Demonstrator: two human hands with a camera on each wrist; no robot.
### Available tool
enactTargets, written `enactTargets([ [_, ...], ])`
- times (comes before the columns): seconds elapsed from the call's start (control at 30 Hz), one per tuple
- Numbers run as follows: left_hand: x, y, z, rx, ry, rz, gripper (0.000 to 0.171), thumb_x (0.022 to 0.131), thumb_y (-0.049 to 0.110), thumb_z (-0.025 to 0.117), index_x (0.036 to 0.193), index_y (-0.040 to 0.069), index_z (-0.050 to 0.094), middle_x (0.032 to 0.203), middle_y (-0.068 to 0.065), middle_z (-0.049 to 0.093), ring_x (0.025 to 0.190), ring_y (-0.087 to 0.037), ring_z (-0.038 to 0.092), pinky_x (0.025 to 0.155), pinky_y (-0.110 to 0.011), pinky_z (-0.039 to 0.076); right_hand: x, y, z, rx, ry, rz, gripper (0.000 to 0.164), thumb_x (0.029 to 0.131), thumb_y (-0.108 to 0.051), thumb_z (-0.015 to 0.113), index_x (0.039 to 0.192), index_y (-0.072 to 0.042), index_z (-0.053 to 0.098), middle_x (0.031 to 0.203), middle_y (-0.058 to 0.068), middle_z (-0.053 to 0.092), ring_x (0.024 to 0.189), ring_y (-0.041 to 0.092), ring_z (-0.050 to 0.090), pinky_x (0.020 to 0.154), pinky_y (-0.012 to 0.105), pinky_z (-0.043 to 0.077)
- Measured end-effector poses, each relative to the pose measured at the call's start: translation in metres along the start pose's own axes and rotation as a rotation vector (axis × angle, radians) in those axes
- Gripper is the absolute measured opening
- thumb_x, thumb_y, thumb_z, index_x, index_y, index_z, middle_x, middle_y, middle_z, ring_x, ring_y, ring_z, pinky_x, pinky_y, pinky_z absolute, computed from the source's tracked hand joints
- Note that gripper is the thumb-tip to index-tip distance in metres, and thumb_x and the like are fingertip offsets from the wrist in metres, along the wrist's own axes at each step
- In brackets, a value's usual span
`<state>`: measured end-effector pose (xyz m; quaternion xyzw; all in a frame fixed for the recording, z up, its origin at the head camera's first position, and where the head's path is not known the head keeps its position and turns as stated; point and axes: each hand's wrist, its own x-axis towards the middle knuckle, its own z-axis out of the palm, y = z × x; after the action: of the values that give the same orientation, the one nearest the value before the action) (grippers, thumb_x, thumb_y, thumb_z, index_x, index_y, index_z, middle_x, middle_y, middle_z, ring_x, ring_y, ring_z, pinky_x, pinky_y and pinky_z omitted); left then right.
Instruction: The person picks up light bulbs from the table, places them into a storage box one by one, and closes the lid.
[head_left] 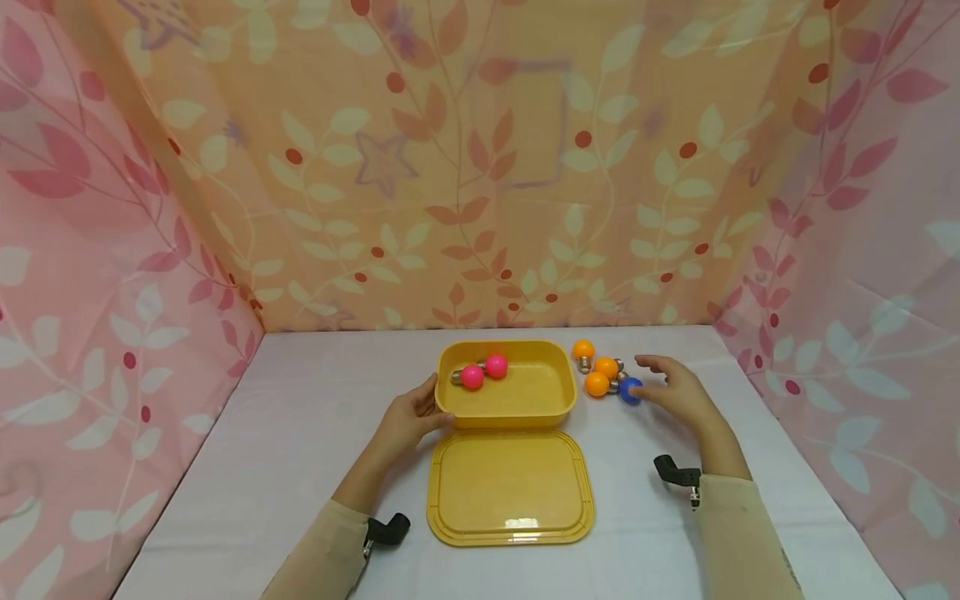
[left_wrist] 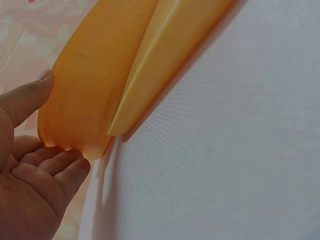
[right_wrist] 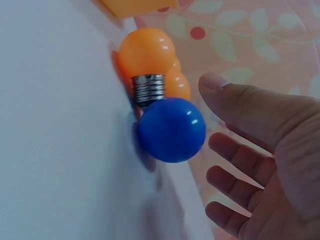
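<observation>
The blue bulb (head_left: 630, 392) lies on the bench (head_left: 300, 467) right of centre in the head view, crowded against the orange bulbs. The likeliest trouble is rolling: being round, it could skid off if the right hand (head_left: 678, 396) closes unevenly or only a fingertip nudges it. A sideways push could also scatter its neighbours, since they sit packed together. The right hand stands wide, its thumb close to the blue bulb and its fingers spread; whether the thumb touches is unclear.

The bulb looks glossy, smooth and deep blue, with small white highlights. A ridged metal screw base shows beside it, though which bulb owns that base is hard to tell. The three orange bulbs (head_left: 597, 384) share that shiny finish.

Left of them, at centre, is the yellow box (head_left: 506, 422), with two pink bulbs (head_left: 472, 377) lying inside. The left hand (head_left: 408, 421) holds its left end, thumb along the lower wall; a hard squeeze or tug there could shift the box and set the pink bulbs rolling. The yellow lid (head_left: 510, 487) lies flat just below.
</observation>
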<state>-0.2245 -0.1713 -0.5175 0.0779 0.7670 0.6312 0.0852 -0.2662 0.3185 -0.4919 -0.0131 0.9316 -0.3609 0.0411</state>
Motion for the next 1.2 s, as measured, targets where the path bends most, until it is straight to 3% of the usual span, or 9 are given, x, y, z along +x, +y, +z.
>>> enactTargets([
  [0.5, 0.000, -0.001, 0.000, 0.005, 0.004, 0.004, 0.091, 0.088, 0.015, 0.082, 0.162, 0.012, 0.029, 0.165, -0.010, 0.034, 0.147, -0.026, 0.043, 0.105, -0.023, 0.048, 0.003, 0.013, 0.015, 0.049, -0.027, 0.107, 0.086, 0.083, -0.050, 0.083, 0.147, -0.007, 0.044, 0.148, 0.022, 0.049, 0.138, 0.044, 0.041, 0.117, 0.067, 0.034],
  [1.2, 0.001, -0.001, 0.000, 0.002, 0.000, 0.004, 0.093, 0.087, 0.017, 0.083, 0.162, 0.013, 0.029, 0.165, -0.010, 0.035, 0.146, -0.024, 0.043, 0.105, -0.022, 0.048, 0.004, 0.020, 0.017, 0.043, -0.001, 0.082, 0.075, 0.085, -0.047, 0.083, 0.136, -0.003, 0.051, 0.140, 0.026, 0.054, 0.128, 0.044, 0.049, 0.114, 0.065, 0.039],
])
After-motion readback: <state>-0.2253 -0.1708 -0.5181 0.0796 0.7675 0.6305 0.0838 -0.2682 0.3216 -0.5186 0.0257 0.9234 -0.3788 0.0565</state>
